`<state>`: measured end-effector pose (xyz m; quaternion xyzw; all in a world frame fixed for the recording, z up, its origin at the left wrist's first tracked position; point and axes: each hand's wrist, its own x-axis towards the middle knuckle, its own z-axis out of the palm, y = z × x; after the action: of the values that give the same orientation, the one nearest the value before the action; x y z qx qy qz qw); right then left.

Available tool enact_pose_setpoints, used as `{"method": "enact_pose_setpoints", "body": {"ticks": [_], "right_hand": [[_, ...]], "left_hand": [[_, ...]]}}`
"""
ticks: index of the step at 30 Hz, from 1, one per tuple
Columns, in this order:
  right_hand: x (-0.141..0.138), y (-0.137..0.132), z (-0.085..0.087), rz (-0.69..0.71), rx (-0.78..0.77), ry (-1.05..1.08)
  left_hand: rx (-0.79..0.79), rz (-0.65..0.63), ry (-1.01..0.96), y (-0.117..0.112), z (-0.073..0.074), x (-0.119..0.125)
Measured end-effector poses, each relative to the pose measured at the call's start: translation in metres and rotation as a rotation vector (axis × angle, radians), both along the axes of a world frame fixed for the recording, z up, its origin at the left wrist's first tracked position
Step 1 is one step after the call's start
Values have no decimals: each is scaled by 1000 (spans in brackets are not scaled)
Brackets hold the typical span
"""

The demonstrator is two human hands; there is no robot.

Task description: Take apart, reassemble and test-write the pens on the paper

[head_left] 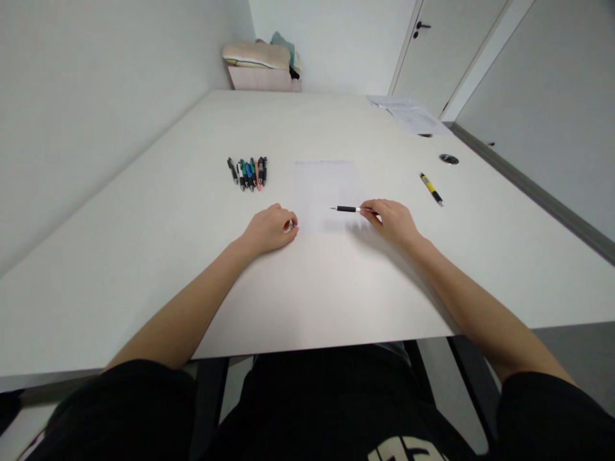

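In my right hand, thumb and fingers pinch the rear end of a pen. The pen lies level above a sheet of paper, its thin metal tip pointing left and its black grip section in plain sight. My left hand rests by the sheet's lower left corner. Its thumb and forefinger are curled together around something tiny that I cannot make out. Beyond the left hand lies a row of several pens with black, green, blue and pink parts.
A yellow and black pen lies on the right of the white table. Papers are spread at the far right edge, near a round cable grommet. Folded bedding is stacked beyond the table, and walls flank it.
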<state>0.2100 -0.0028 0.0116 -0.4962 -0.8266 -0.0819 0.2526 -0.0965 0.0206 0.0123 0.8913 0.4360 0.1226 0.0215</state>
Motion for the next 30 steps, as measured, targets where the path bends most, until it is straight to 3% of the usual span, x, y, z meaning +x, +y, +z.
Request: {"method": "enact_pose_setpoints", "body": {"ticks": [4,7,12,15,20,30], "right_hand": [[-1,0,1,-7,-4,4],[-2,-1,2,-2,-1,6],[-6,-5,5,24,21,7],[-10,-9,8,46,28,13],[-17,-14,14,53,36,5],[-19,-16,14,73,49,-22]], "left_hand": [[8,16,-59,0,-3,2],[-21,61,-252,-2,-4,10],[-326,192,-815,-8,-2,31],[-452,172,-994,-12,-2,40],[-563,174,-1107,-14,-4,46],[-487,146,-1057,-17,-2,48]]}}
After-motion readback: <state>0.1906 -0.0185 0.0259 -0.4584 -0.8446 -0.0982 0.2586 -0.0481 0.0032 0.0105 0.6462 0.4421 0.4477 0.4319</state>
